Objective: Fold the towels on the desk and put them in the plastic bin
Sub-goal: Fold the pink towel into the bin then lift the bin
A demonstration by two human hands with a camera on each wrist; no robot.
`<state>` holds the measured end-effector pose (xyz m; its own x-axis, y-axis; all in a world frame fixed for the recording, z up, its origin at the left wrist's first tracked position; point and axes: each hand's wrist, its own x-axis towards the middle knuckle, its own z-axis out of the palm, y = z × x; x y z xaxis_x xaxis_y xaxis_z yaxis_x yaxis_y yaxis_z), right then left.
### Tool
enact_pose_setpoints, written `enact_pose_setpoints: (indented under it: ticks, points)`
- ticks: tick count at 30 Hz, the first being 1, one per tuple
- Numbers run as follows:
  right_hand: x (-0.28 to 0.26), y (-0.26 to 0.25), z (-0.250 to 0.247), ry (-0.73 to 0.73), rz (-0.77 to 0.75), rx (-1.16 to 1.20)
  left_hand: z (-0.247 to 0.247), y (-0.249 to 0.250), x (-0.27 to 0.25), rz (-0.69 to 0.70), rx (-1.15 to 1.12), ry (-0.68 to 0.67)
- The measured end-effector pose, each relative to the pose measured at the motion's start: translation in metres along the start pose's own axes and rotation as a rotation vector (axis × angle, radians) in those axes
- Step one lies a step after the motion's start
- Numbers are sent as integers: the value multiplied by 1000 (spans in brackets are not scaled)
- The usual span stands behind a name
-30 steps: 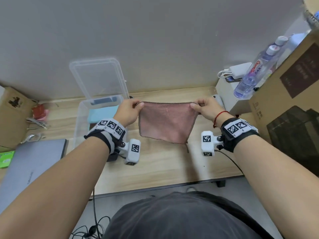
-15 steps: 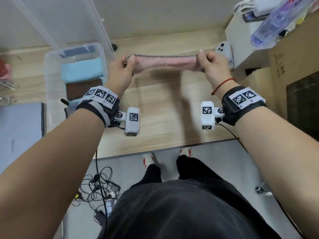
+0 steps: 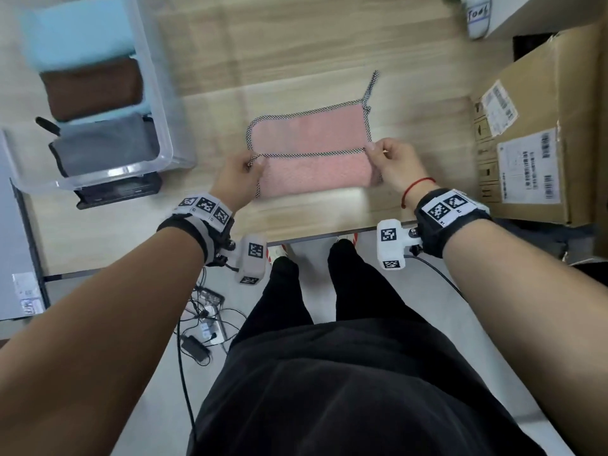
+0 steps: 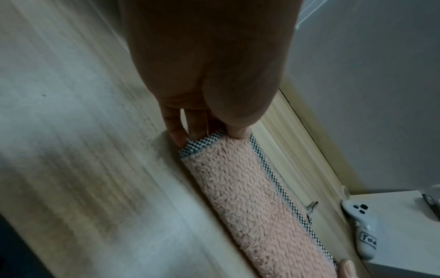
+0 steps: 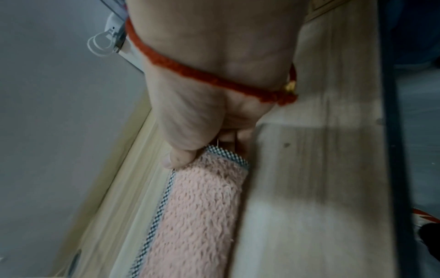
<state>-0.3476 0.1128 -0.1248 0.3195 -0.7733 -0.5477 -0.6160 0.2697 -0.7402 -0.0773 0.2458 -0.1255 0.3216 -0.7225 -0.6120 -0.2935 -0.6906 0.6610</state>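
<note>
A pink towel with a checked border lies on the wooden desk, its near part folded over itself. My left hand pinches the folded edge's left corner and my right hand pinches its right corner. The left wrist view shows thumb and fingers of my left hand nipping the towel at its checked hem. In the right wrist view my right hand grips the towel the same way. The clear plastic bin stands at the left.
In the bin lie a light blue towel, a brown towel and a grey towel, all folded. A cardboard box stands at the right. A white controller sits on a white box. A black device is under the bin's near edge.
The towel hung in the air between both hands; now most of it lies flat on the desk, and both hands have drawn the held edge toward me over it.
</note>
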Motion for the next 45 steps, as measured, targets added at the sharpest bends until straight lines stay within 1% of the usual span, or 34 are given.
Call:
enact_pose_setpoints:
  ticks: [5,8,11,14,18,22,25,27,28,29,31,32,33,34,36,38,41,43,45]
  points:
    - [31,-16,-3,6,-94,14,-6,17,8,-37,-73,88]
    - [51,-26,-4,33,-110,-25,-9,21,24,-36,-73,137]
    - [69,-29,-3,90,-53,-134,-11,23,38,-67,-50,183]
    - [83,-27,-1,110,11,-194,-13,27,49,-89,-24,233]
    - [88,-34,3,155,48,-277,-14,23,61,-131,23,275]
    - [87,-36,1,237,61,-316,-13,24,63,-112,57,319]
    - [84,-37,-5,291,63,-337,-14,28,60,-116,77,399]
    - [81,-37,-9,305,78,-359,-13,38,56,-71,145,420]
    - [78,-38,-10,283,97,-375,-10,45,54,-14,201,389]
    - [75,-38,-9,248,117,-406,-5,53,51,64,266,321]
    - [68,-40,-2,184,146,-510,11,65,45,245,369,103]
    - [66,-41,3,164,160,-563,20,68,43,307,387,-19]
    - [64,-42,8,152,176,-604,28,68,41,341,401,-122]
    - [62,-43,12,151,194,-625,36,64,41,355,426,-194]
    - [60,-45,17,162,222,-601,47,57,40,361,486,-254]
    - [61,-46,18,157,236,-525,53,51,40,352,496,-249]
    - [60,-47,15,101,267,-297,55,50,38,344,516,-257]
    - [59,-45,12,39,328,-171,54,52,38,341,534,-280]
    - [56,-45,11,22,396,-74,52,54,38,339,541,-313]
